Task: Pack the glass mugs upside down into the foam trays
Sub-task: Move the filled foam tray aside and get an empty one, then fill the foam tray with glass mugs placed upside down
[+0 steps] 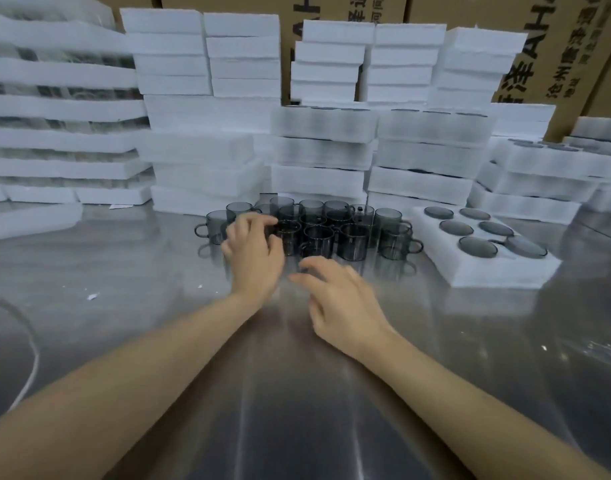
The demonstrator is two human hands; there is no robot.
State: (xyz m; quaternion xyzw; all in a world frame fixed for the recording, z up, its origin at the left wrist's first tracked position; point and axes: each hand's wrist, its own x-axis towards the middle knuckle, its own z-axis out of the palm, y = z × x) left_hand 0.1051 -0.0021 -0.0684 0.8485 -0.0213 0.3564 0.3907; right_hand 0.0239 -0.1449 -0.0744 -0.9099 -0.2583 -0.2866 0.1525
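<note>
Fingers (pixel 259 221) of left hand (pixel 253 251) half-curled and spread, sitting over the left end of the mugs (pixel 331 233); motion blur there, so cannot tell if they grip one or only touch; forearm reaches in from bottom left.
Mugs: smoky grey glass, handled, standing mouth-up in a tight cluster on the steel table (pixel 297 393), centre of view, close in front of the foam; a few handles stick out left and right.
Right hand (pixel 345 306) just in front of the cluster, near side; its fingers (pixel 305 263) loosely bent and apart, tips pointing at the nearest mugs, holding nothing, palm down, low over the table.
Foam tray (pixel 484 271) lies flat just right of the cluster, skewed to the table edge; six wells, two by three, all filled with mugs base-up; one handle shows at the nearest right well.
Back row, left to right: foam stacks (pixel 200 57), tall at left and centre, lower at right; dark glass shows in some layers, so at least some are loaded.
Printed cartons (pixel 556 46) behind them.
Small white scrap (pixel 92 296) on the table at left.
</note>
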